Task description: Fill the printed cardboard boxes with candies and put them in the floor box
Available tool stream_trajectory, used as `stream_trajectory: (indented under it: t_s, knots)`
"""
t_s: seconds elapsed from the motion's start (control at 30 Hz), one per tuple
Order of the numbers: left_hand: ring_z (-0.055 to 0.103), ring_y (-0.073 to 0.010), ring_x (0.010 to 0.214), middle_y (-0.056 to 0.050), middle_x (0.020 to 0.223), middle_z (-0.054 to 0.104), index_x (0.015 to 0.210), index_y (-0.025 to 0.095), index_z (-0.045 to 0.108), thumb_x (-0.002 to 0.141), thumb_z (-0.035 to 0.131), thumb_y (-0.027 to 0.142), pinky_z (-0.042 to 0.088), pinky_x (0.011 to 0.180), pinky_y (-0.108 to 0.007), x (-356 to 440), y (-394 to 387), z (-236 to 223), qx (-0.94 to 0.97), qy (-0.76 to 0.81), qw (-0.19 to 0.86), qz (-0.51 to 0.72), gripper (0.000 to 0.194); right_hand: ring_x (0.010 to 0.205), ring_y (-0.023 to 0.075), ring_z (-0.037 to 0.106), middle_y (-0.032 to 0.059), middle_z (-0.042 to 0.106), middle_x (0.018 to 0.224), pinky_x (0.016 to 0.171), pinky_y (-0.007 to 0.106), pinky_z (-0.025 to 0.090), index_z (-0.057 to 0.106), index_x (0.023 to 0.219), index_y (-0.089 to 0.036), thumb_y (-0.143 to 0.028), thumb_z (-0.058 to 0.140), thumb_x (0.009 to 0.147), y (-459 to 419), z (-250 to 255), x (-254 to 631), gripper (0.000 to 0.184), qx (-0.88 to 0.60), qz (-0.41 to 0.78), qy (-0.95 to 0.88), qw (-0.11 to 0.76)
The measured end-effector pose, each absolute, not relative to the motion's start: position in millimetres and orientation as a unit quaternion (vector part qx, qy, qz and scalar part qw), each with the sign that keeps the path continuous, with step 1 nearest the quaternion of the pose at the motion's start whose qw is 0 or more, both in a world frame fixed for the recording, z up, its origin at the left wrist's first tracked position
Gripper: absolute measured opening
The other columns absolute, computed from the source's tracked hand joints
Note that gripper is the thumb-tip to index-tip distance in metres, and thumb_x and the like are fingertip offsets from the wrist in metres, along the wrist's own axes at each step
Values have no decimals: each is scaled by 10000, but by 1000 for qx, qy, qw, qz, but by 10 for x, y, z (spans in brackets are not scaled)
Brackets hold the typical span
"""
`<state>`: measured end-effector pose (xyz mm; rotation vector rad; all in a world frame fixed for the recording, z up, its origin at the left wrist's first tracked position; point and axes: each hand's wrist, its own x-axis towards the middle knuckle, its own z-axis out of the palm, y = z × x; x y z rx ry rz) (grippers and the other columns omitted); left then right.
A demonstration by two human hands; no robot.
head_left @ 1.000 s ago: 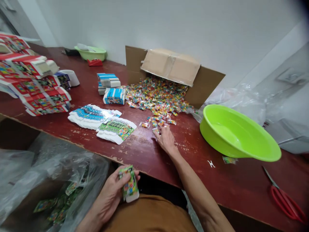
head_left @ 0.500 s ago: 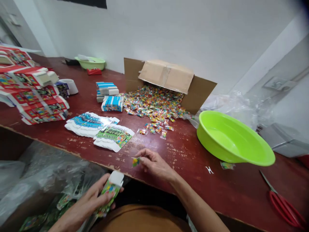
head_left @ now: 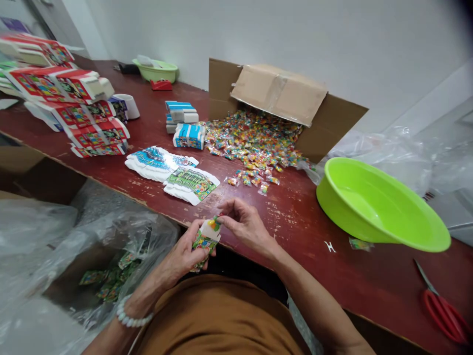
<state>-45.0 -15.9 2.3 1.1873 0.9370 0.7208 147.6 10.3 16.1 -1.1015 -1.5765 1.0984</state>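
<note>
My left hand [head_left: 190,251] is wrapped round a small green printed carton [head_left: 205,240], its white top flap raised. At the mouth of that carton, my right hand [head_left: 246,224] pinches a wrapped candy [head_left: 213,223] in colourful pieces. The candy sits against the white flap; whether it is partly inside I cannot tell. Just beyond my hands lie fanned flat green cartons [head_left: 194,183] and blue ones [head_left: 155,162]. A few loose wrapped candies [head_left: 254,178] lie in front of a big heap of candies [head_left: 251,138] that spills from a cardboard box [head_left: 279,93].
A bright green basin [head_left: 380,207] and red-handled scissors [head_left: 439,305] are on the right. Bundled red cartons [head_left: 77,113] are stacked at left, with blue bundles [head_left: 188,135] nearer the heap. Below the table edge stands a plastic-lined box [head_left: 70,276] containing green packs.
My right hand has brought the candy to the carton's opening. My left hand has raised the carton toward the table edge. The view has shifted, so more of the lined box shows.
</note>
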Motion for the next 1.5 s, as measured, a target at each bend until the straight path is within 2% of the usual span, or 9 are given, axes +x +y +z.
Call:
stream_trajectory:
  t_s: [0.27, 0.43, 0.57, 0.73, 0.93, 1.07, 1.13, 1.33, 1.5]
  knots:
    - [625, -161, 532, -16, 732, 713, 1164, 203, 536, 776, 704, 350, 482, 504, -241, -359, -164, 0, 424, 395, 718, 385, 448, 893, 174, 570, 42, 603, 957, 814, 321, 481, 743, 944, -244, -348, 601, 947, 36, 267, 1461, 176, -411, 413, -693, 425]
    - [638, -181, 503, -87, 720, 744, 1170, 121, 660, 825, 639, 639, 498, 475, -262, -323, -142, -25, 311, 407, 772, 377, 623, 690, 119, 526, -6, 604, 879, 629, 242, 465, 658, 1202, -240, -399, 730, 843, 29, 155, 1441, 399, -456, 564, -510, 463]
    - [629, -171, 525, -55, 695, 726, 1180, 137, 668, 807, 694, 581, 518, 478, -249, -286, -150, -21, 339, 405, 752, 394, 580, 706, 126, 586, 26, 687, 996, 552, 216, 466, 664, 1152, -243, -422, 857, 712, 13, 30, 1398, 513, -409, 670, -461, 415]
    - [624, -183, 543, -39, 702, 711, 1186, 184, 599, 772, 723, 467, 538, 454, -265, -260, -180, -5, 341, 369, 752, 426, 516, 605, 75, 557, 42, 687, 1178, 523, 210, 493, 661, 1151, -251, -479, 841, 730, -7, -31, 1378, 512, -326, 753, -388, 421]
    - [654, -169, 571, -19, 793, 711, 1248, 222, 530, 791, 753, 396, 536, 444, -234, -244, -211, -69, 314, 380, 748, 444, 538, 712, 104, 583, 53, 626, 1118, 577, 222, 512, 720, 1045, -237, -457, 784, 808, -28, -74, 1338, 330, -411, 599, -538, 429]
    - [639, -173, 494, -10, 684, 689, 1192, 217, 543, 860, 678, 556, 540, 430, -257, -248, -184, -49, 243, 344, 804, 420, 493, 953, 197, 645, 76, 675, 1039, 830, 329, 541, 743, 847, -227, -409, 690, 899, -52, -29, 1350, 196, -400, 424, -661, 472]
    - [641, -180, 485, -14, 677, 686, 1214, 208, 542, 908, 584, 605, 550, 434, -279, -262, -165, -27, 208, 326, 827, 408, 503, 906, 200, 661, 68, 711, 911, 883, 363, 518, 751, 867, -228, -369, 628, 946, -77, -9, 1355, 203, -386, 378, -709, 453]
    - [606, -161, 451, -53, 648, 687, 1384, 152, 534, 980, 372, 642, 504, 417, -234, -255, -158, -57, 260, 348, 799, 416, 655, 535, 109, 554, 14, 675, 710, 513, 243, 464, 700, 798, -180, -431, 741, 841, -50, -71, 1281, 258, -426, 530, -588, 437]
    - [603, -162, 457, -66, 642, 685, 1387, 117, 583, 924, 448, 695, 504, 413, -235, -273, -142, -95, 269, 366, 797, 398, 753, 510, 75, 545, 59, 735, 952, 460, 226, 465, 632, 743, -170, -453, 761, 820, 11, -42, 1261, 321, -375, 611, -535, 447]
